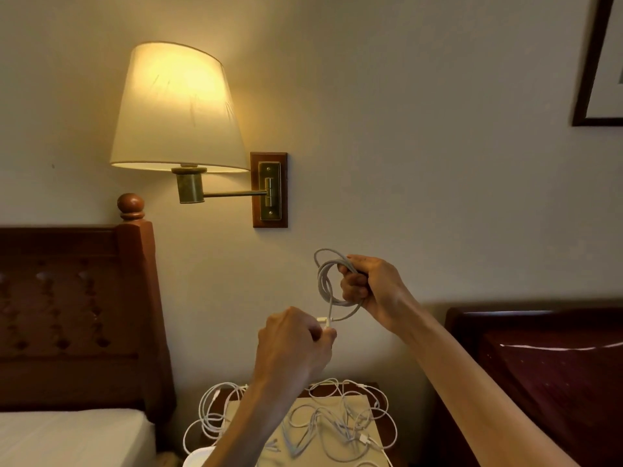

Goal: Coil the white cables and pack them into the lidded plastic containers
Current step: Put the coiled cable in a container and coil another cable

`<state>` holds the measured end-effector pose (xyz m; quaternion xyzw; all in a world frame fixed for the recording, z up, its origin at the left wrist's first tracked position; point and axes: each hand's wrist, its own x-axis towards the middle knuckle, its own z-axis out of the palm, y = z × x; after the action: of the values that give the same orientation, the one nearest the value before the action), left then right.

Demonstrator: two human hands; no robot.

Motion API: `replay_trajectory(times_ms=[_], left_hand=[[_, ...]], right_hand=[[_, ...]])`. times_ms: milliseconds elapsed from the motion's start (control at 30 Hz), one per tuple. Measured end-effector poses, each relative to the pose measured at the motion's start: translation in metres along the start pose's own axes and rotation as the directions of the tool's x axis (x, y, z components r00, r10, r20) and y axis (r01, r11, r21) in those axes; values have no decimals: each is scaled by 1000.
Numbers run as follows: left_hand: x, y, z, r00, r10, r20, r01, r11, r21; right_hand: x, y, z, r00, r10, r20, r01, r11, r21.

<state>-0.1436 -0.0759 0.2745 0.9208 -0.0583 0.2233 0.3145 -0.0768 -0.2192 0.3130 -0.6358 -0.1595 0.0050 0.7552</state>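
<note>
My right hand (371, 288) grips a coiled white cable (326, 281), held up in front of the wall with its loops standing upright. My left hand (296, 338), lower and to the left, pinches the cable's white plug end (325, 320) between curled fingers. Below the hands, several loose white cables (337, 419) lie tangled on a small bedside table (367, 387), partly over a tan sheet (303, 409). A pale rounded object (199, 458) at the bottom edge is too cut off to identify. No lidded container is plainly visible.
A lit wall lamp (175, 109) on a brass swing arm hangs above left. A carved wooden headboard (77, 311) and white mattress (67, 436) stand at left. A dark glossy headboard (553, 365) fills the right. A framed picture (600, 62) hangs top right.
</note>
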Motion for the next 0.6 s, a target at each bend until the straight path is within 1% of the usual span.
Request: replay_trajectory(times_ms=[67, 167, 300, 367, 433, 467, 500, 533, 567, 600], left_hand=[[-6, -4, 4, 999, -22, 30, 22, 1000, 16], [-12, -5, 9, 994, -48, 96, 44, 998, 47], [-23, -6, 17, 973, -15, 232, 21, 1000, -21], [-22, -11, 10, 938, 33, 345, 7, 994, -112], [-12, -20, -10, 863, 72, 499, 26, 982, -187], [-5, -24, -24, 839, 75, 539, 52, 975, -217], [4, -28, -37, 854, 59, 517, 80, 967, -243], [13, -30, -49, 907, 20, 421, 102, 958, -267], [23, -33, -58, 968, -23, 252, 96, 954, -284], [32, -34, -62, 996, -42, 83, 66, 948, -312]], right_hand=[[4, -4, -2, 1000, 3, 11, -3, 1000, 6], [10, -5, 2, 999, 9, 43, -8, 999, -36], [16, -6, 3, 999, 3, 45, -2, 999, -34], [16, -4, 1, 998, 3, 65, 0, 999, -53], [15, -3, -2, 995, 7, 100, -1, 998, -65], [14, -3, -4, 993, 12, 118, -4, 998, -62], [14, -4, -6, 990, 22, 139, -15, 999, -51], [13, -4, -7, 985, 35, 166, -29, 999, -39], [13, -5, -7, 979, 46, 198, -40, 999, -35], [13, -4, -6, 972, 51, 230, -43, 998, -38]])
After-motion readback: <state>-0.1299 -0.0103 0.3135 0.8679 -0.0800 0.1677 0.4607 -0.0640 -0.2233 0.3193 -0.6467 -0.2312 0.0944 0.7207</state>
